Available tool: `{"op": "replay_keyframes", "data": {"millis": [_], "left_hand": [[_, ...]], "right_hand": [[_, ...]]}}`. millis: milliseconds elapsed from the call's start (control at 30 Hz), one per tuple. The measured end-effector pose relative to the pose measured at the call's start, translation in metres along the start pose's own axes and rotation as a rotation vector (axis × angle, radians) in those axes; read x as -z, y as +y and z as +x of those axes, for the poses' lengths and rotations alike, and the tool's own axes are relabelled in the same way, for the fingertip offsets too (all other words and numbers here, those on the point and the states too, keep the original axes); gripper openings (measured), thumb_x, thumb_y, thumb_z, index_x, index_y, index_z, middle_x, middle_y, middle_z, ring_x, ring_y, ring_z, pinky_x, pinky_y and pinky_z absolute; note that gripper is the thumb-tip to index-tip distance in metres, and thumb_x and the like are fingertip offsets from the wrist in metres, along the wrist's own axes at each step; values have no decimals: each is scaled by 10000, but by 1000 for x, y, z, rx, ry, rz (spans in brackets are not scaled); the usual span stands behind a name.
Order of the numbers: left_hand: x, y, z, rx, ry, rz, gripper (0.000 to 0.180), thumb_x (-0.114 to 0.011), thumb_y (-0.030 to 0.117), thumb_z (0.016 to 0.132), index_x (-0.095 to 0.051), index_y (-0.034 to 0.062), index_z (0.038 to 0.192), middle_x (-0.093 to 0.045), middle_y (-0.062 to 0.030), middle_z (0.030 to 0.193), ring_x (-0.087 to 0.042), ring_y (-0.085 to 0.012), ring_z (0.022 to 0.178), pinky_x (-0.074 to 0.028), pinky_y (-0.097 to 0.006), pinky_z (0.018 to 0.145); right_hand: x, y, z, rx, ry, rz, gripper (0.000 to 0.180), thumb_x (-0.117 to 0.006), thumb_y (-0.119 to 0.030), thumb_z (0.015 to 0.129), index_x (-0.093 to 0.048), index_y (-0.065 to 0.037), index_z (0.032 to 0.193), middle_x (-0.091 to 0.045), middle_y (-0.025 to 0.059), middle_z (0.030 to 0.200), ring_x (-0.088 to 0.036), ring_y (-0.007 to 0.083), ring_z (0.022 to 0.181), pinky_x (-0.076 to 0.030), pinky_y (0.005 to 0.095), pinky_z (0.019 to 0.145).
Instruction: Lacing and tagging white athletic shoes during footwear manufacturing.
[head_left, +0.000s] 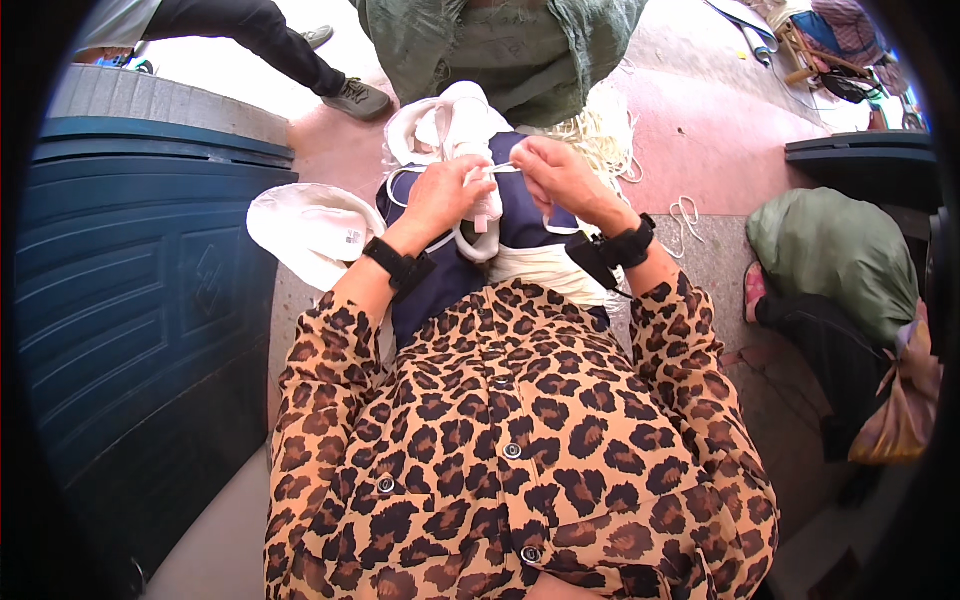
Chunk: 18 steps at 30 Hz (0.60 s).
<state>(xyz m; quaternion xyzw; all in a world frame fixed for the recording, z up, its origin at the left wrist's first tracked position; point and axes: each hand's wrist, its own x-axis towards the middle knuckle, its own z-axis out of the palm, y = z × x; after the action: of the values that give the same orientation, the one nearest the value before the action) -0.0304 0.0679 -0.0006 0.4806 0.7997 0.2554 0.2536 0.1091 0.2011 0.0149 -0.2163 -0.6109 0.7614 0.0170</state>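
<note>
A white shoelace runs taut between my two hands, above my lap. My left hand is closed on it, its fingers pinched together. My right hand grips the lace too, with bent fingers, and a loose length hangs in a loop below it. Just beneath and beyond my hands lies a white shoe, partly hidden by my left hand. Another white shoe rests to the left, with its opening turned up and a small label inside. My dark blue lap cloth lies under the lace.
A green sack stands straight ahead. Cream laces are heaped beside it, and a loose lace lies on the floor. Blue door panels flank me on the left. At right sits a stuffed green bag. Another person's shoe shows at upper left.
</note>
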Motion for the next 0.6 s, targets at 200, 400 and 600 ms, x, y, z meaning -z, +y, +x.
{"op": "replay_keyframes", "data": {"millis": [200, 400, 600], "left_hand": [[-8, -3, -19, -165, 162, 29, 140, -555, 189, 815, -623, 75, 858, -600, -162, 721, -589, -313, 657, -455, -365, 557], [-7, -9, -45, -278, 150, 303, 224, -523, 29, 779, -578, 43, 996, -564, -121, 783, -559, -284, 705, -452, -373, 599], [20, 12, 7, -328, 237, 353, 273, -543, 13, 719, -602, 84, 976, -536, -111, 888, -485, -291, 851, -424, -373, 720]], "right_hand": [[1, 29, 11, -25, 263, -453, 318, -540, -271, 816, -550, 28, 925, -599, 179, 843, -578, 236, 785, -441, 314, 715], [-3, 44, 17, 83, 250, -525, 350, -560, -184, 780, -523, 33, 1052, -575, 136, 837, -553, 211, 762, -439, 315, 693], [-15, 42, 14, 54, 261, -748, 229, -534, -234, 752, -642, -33, 779, -604, 192, 740, -588, 342, 766, -460, 411, 691]]}}
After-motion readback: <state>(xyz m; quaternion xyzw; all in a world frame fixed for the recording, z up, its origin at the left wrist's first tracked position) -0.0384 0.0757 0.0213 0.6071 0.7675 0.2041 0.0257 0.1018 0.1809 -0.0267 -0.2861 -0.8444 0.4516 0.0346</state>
